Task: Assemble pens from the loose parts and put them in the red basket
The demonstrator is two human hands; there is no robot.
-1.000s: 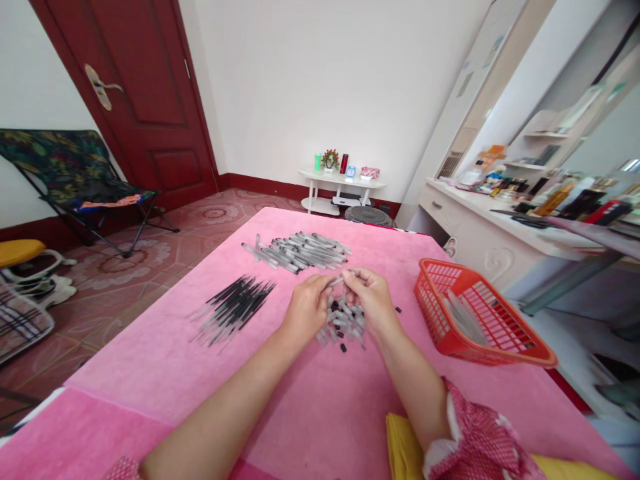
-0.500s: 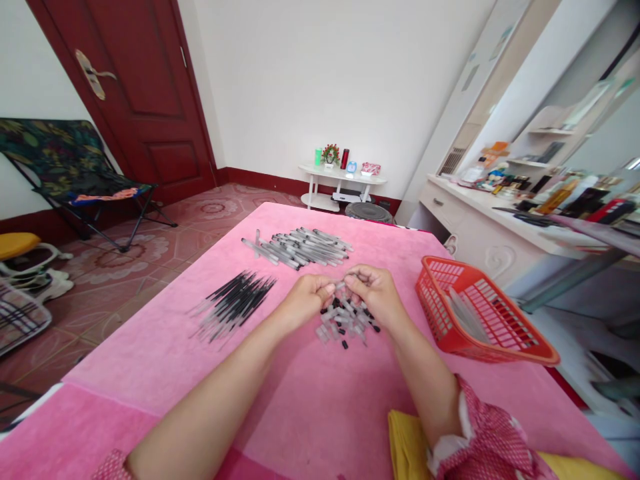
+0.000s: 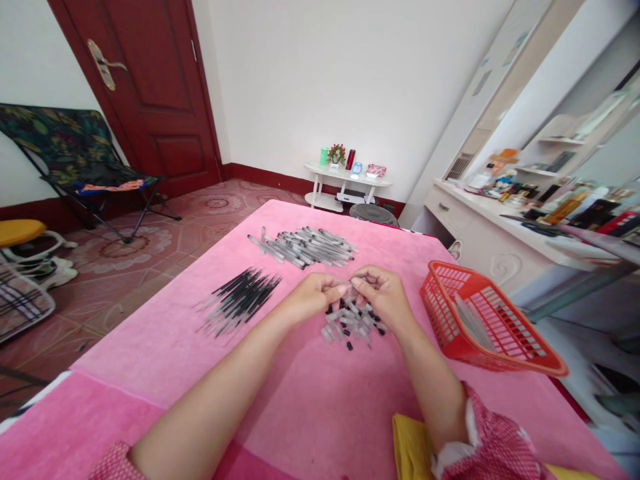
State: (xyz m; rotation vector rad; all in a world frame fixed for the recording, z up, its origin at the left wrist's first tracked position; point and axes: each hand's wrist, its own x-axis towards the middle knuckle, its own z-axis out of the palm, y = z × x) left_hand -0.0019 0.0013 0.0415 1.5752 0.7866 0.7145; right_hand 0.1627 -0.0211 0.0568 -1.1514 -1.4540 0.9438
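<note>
My left hand (image 3: 320, 295) and my right hand (image 3: 377, 290) meet above the pink tabletop, fingertips pinched. Between them is a small translucent pen part (image 3: 350, 284), mostly covered by the fingers, so its exact shape is unclear. Just below lies a loose heap of clear pen caps (image 3: 354, 323) with small black pieces among them. A bundle of black pen refills (image 3: 245, 298) is spread to the left of my left hand. Farther back, many clear pen barrels (image 3: 310, 247) lie in a pile.
At the right stands a red plastic basket (image 3: 493, 320) with clear, thin items inside. A yellow cloth (image 3: 411, 447) lies under my right forearm. Beyond are a white dresser (image 3: 480, 227) with bottles, a low white stand (image 3: 345, 175), and a folding chair (image 3: 90, 160).
The view has shifted slightly, so everything sits a little farther right. Both hands stay together over the heap, still pinching the small part, with little visible movement.
</note>
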